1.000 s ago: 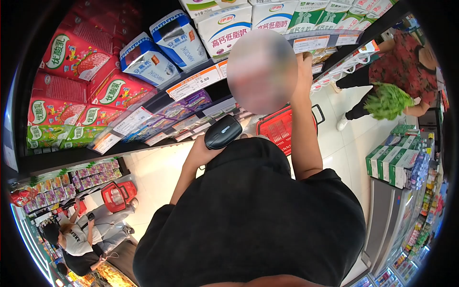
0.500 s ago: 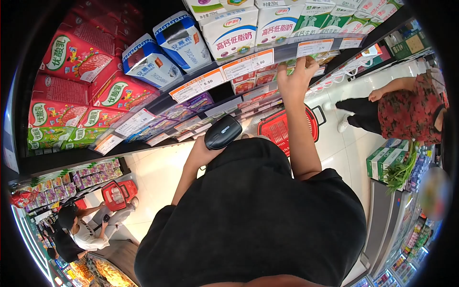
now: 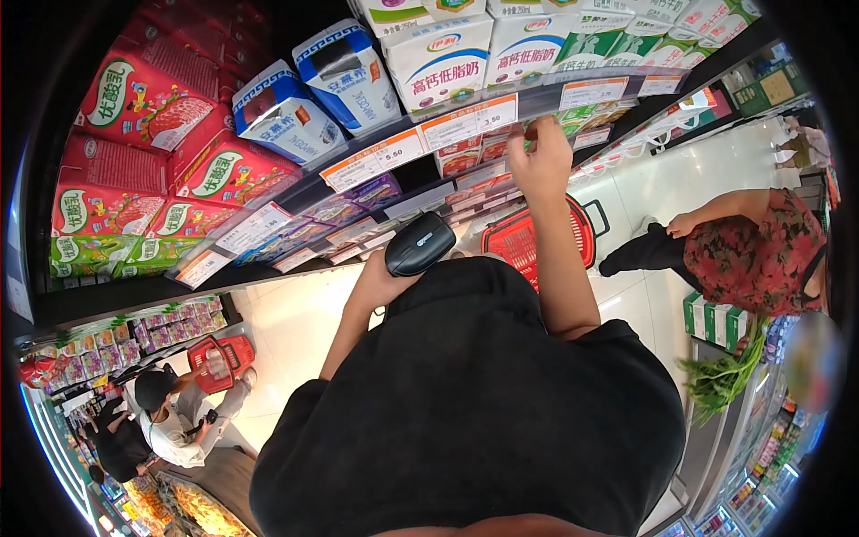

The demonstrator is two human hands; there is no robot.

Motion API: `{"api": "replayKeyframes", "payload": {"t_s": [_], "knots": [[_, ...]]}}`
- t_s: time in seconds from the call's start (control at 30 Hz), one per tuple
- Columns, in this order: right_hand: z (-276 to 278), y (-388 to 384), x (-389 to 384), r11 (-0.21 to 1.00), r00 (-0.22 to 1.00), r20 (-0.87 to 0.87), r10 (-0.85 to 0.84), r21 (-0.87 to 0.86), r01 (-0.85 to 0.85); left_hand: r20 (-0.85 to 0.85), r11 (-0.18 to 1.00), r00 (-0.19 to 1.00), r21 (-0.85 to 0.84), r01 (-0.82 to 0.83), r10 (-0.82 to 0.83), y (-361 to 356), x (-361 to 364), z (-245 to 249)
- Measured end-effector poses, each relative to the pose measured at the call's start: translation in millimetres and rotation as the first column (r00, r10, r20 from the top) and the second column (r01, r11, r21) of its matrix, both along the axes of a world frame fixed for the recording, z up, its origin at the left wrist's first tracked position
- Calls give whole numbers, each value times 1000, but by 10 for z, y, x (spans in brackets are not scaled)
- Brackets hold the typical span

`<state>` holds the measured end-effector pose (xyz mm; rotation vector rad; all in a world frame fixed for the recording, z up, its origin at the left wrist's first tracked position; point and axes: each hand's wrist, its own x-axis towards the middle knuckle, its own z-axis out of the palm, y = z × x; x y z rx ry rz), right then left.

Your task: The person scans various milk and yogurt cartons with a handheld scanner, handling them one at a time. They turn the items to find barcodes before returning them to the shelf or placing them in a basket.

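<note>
Left hand: the left hand point(image 3: 385, 272) is wrapped around a black scanner point(image 3: 419, 243), fingers clamped under its body. It is held at chest height just above the black shirt, almost exactly where it was half a second ago.
Right hand: the right hand point(image 3: 542, 166) is raised to the shelf rail point(image 3: 540, 98). It has slipped lower and to the left since the earlier frame.
Right fingers: the fingers point(image 3: 535, 134) are curled and bunched together just under the rail, right of the 3.50 tag point(image 3: 470, 115). Whether they pinch anything cannot be told.
Shelf: white milk cartons point(image 3: 438, 58) stand above the rail, with smaller packs in shadow beneath it.
Floor: a red basket point(image 3: 514, 240) sits behind the raised forearm, unchanged.
Others: a passer-by point(image 3: 752, 251) in a red patterned top has come nearer along the aisle, and the greens point(image 3: 720, 380) now hang low at the right. A crouching person point(image 3: 174, 421) is at the lower left.
</note>
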<state>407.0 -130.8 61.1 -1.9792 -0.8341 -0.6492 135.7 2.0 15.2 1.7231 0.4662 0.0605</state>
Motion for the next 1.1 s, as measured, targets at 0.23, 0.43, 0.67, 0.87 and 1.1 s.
{"api": "replayKeyframes", "payload": {"t_s": [0.23,0.43,0.67,0.87,1.1], "knots": [[-39,-16,44,987,985,-53,163,-8,-163,13,1000,1000,27,-1,1,-25,32,-6],[-148,30,9,994,986,-130,109,17,-107,-7,1000,1000,-24,17,-17,-37,49,-22],[-365,-8,-331,958,957,-210,199,246,-146,-27,1000,1000,-27,-4,3,-46,23,17],[-259,132,-357,943,961,-109,254,250,-220,-44,999,998,-15,45,-46,-22,50,-36],[-375,28,-410,947,956,-206,208,285,-144,24,1000,1000,12,-7,7,-35,64,84]]}}
